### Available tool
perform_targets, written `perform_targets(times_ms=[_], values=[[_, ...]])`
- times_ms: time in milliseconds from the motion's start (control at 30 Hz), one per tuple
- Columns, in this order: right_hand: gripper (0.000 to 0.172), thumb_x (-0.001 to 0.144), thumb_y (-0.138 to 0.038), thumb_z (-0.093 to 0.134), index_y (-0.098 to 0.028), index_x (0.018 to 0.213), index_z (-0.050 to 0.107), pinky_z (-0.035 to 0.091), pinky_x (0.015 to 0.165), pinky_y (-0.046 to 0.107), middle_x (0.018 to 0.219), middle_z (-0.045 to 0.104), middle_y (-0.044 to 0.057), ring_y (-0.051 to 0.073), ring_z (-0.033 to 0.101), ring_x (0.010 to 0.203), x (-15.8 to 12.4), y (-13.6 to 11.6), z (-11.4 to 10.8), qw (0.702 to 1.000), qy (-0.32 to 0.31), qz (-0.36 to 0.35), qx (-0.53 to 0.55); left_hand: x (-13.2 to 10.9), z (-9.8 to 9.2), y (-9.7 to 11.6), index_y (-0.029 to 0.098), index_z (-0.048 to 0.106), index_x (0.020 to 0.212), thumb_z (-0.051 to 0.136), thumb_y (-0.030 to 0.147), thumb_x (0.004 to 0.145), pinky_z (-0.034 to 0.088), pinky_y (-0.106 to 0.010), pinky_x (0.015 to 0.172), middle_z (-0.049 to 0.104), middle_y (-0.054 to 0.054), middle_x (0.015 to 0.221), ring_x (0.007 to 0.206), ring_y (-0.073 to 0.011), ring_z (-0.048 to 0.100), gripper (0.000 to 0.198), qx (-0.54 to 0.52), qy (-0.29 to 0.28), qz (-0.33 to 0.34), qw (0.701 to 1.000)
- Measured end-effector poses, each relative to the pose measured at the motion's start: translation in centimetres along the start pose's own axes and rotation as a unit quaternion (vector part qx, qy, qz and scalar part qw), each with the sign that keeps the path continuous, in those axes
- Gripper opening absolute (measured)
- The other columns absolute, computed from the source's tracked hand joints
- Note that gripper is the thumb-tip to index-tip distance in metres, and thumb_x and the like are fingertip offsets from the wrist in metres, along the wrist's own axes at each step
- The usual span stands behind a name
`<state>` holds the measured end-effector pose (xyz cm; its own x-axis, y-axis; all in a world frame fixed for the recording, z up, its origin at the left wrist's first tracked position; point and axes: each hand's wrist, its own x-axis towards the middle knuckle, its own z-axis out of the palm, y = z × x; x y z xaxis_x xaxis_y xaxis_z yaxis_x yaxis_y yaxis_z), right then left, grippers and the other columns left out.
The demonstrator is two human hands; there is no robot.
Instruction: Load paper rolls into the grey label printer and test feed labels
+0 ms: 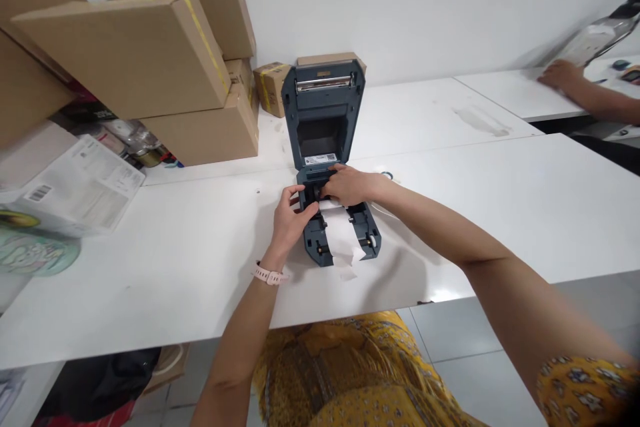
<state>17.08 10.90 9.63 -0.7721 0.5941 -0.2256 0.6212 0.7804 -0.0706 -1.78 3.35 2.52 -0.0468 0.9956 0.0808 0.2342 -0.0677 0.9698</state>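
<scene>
A dark grey label printer (pixel 309 233) stands on the white table with its lid (pixel 323 107) tipped up. A strip of white label paper (pixel 341 233) runs from the inside of the printer over its front edge, and its end is torn. My left hand (pixel 290 220) grips the printer's left side, thumb over the inner edge and fingers curled around the wall. My right hand (pixel 350 185) reaches into the roll compartment, its bent fingers on the label roll, which it mostly hides. Fingertips of the right hand are partly out of sight.
Cardboard boxes (pixel 195 133) are stacked at the back left, near a white carton (pixel 85 180) and a green patterned container (pixel 40 250). A white cable (pixel 385 212) lies right of the printer. At the far right another person's hand (pixel 563 73) touches a clear-wrapped item (pixel 587 43).
</scene>
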Motion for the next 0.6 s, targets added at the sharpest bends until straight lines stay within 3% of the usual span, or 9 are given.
perform_targets(times_ms=[100, 233, 300, 400, 500, 600], values=[[0.037, 0.084, -0.006, 0.059, -0.023, 0.104, 0.085, 0.032, 0.124, 0.055, 0.094, 0.085, 0.009, 0.030, 0.078, 0.102, 0.3, 0.1, -0.5, 0.999, -0.022, -0.022, 0.014, 0.0, 0.0, -0.1, 0.026, 0.059, 0.131, 0.076, 0.030, 0.082, 0.056, -0.049, 0.106, 0.065, -0.012, 0.146, 0.126, -0.0300, 0.068, 0.051, -0.003, -0.001, 0.004, 1.000], [0.045, 0.084, -0.008, 0.060, -0.024, 0.122, 0.080, 0.024, 0.129, 0.058, 0.112, 0.084, 0.008, 0.030, 0.075, 0.115, -0.3, 0.2, -0.8, 0.997, -0.050, -0.047, 0.028, 0.1, -0.2, -0.5, 0.029, 0.039, 0.157, 0.068, 0.022, 0.086, 0.055, -0.053, 0.111, 0.059, -0.014, 0.157, 0.130, -0.0292, 0.068, 0.077, -0.027, -0.034, 0.018, 0.999], [0.052, 0.082, -0.007, 0.061, -0.023, 0.129, 0.076, 0.017, 0.131, 0.061, 0.118, 0.083, 0.008, 0.030, 0.073, 0.120, -0.4, 0.2, -0.8, 0.996, -0.063, -0.058, 0.037, 0.2, -0.3, -0.7, 0.030, 0.034, 0.162, 0.068, 0.021, 0.087, 0.053, -0.054, 0.114, 0.058, -0.014, 0.159, 0.134, -0.0295, 0.066, 0.083, -0.024, -0.042, 0.023, 0.999], [0.057, 0.076, -0.004, 0.065, -0.021, 0.129, 0.074, 0.014, 0.131, 0.063, 0.112, 0.083, 0.007, 0.029, 0.074, 0.117, -0.6, 0.4, -0.7, 0.995, -0.059, -0.058, 0.064, 0.2, -0.5, -1.1, 0.032, 0.032, 0.165, 0.069, 0.022, 0.088, 0.052, -0.054, 0.116, 0.057, -0.013, 0.161, 0.137, -0.0296, 0.065, 0.086, -0.021, -0.042, 0.023, 0.999], [0.058, 0.079, -0.010, 0.068, -0.018, 0.136, 0.069, 0.031, 0.126, 0.058, 0.113, 0.080, 0.009, 0.027, 0.073, 0.112, -1.3, 1.5, -1.1, 0.989, -0.026, -0.059, 0.136, 0.2, -0.5, -1.5, 0.032, 0.032, 0.165, 0.069, 0.024, 0.088, 0.052, -0.054, 0.118, 0.055, -0.012, 0.163, 0.139, -0.0295, 0.064, 0.086, -0.023, -0.043, 0.024, 0.999], [0.058, 0.089, -0.025, 0.068, -0.019, 0.146, 0.061, 0.053, 0.106, 0.044, 0.127, 0.075, 0.011, 0.024, 0.069, 0.111, -3.3, 3.1, -1.8, 0.963, 0.023, -0.089, 0.253, 0.2, -0.5, -1.5, 0.032, 0.033, 0.165, 0.070, 0.026, 0.089, 0.052, -0.053, 0.118, 0.053, -0.012, 0.164, 0.140, -0.0298, 0.063, 0.084, -0.027, -0.042, 0.024, 0.998]])
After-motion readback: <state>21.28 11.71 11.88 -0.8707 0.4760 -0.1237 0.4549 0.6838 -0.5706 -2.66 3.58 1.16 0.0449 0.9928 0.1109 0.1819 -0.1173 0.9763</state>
